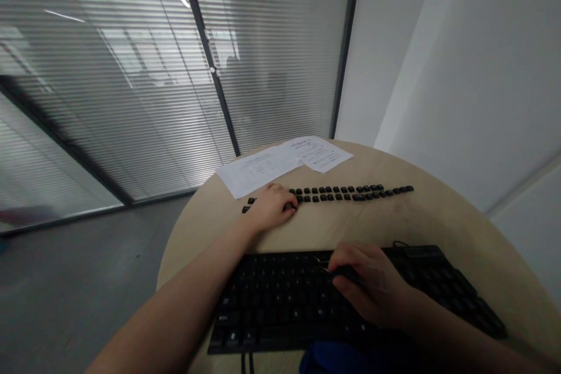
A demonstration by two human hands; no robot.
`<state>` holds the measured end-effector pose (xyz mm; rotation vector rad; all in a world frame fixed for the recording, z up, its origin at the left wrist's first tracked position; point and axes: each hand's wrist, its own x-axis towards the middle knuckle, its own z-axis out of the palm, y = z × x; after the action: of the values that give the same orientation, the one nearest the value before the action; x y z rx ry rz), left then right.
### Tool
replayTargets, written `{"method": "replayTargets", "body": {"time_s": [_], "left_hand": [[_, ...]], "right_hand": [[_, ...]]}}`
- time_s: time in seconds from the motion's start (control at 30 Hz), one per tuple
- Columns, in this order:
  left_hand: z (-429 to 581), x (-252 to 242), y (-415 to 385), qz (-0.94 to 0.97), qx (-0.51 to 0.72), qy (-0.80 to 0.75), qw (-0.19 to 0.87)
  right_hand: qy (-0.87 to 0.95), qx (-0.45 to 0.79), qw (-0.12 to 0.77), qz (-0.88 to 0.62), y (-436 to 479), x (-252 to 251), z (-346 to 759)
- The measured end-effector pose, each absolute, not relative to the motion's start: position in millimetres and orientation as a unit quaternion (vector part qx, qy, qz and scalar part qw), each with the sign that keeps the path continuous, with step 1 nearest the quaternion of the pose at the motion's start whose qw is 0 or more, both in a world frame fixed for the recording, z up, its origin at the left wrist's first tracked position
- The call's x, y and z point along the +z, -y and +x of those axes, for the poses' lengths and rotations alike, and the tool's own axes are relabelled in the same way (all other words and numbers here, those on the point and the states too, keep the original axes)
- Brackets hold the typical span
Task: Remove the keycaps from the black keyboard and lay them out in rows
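A black keyboard point(280, 298) lies along the near side of the round table. Over its upper middle, my right hand point(372, 280) is closed around a keycap puller point(348, 273). Thin wire prongs stick out leftward from the puller above the keys, and a clear plastic part shows against my palm. Farther off, my left hand point(274, 208) rests at two rows of loose black keycaps point(328, 194). Its fingers are curled onto a keycap point(289, 205) at the row, partly hidden by the thumb and fingertips.
Printed paper sheets point(263, 169) lie overlapping at the far edge of the wooden table point(201, 228). Beyond stands a glass partition with blinds point(272, 58), and a white wall point(473, 70) rises on the right. Cables point(247, 362) hang by the keyboard's near edge.
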<state>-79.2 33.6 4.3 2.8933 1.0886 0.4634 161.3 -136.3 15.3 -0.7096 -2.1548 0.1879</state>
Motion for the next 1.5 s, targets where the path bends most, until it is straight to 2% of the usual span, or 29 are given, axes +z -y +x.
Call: {"method": "replayTargets", "body": {"time_s": [0.43, 0.6, 0.73, 0.83, 0.93, 1.03, 1.33, 1.5], "left_hand": [[-80.3, 11.7, -28.9, 0.916, 0.133, -0.378, -0.018], [-86.3, 33.3, -16.8, 0.918, 0.153, -0.366, -0.016], [-78.7, 53.1, 12.7, 0.917, 0.097, -0.385, 0.029], [-62.2, 53.6, 32.6, 0.926, 0.058, -0.369, 0.060], [-48.7, 44.1, 39.6, 0.940, 0.031, -0.311, 0.136], [-47.7, 35.5, 35.7, 0.937, 0.002, -0.272, 0.219], [-63.2, 36.2, 20.1, 0.922, -0.037, -0.225, 0.311], [-65.2, 25.4, 9.2, 0.908, -0.046, -0.226, 0.349]], "right_hand": [[0.855, 0.062, 0.433, -0.278, 134.3, 12.1, 164.3], [0.839, 0.088, 0.443, -0.305, 134.0, 10.7, 165.1], [0.809, 0.173, 0.418, -0.375, 134.9, 7.9, 164.3], [0.766, 0.286, 0.407, -0.407, 135.8, 5.5, 162.9], [0.717, 0.405, 0.408, -0.394, 135.4, 2.8, 159.9], [0.680, 0.466, 0.412, -0.388, 134.2, 0.3, 154.3], [0.667, 0.451, 0.410, -0.428, 136.8, -6.4, 131.3], [0.675, 0.448, 0.389, -0.439, 136.8, 9.2, 136.1]]}}
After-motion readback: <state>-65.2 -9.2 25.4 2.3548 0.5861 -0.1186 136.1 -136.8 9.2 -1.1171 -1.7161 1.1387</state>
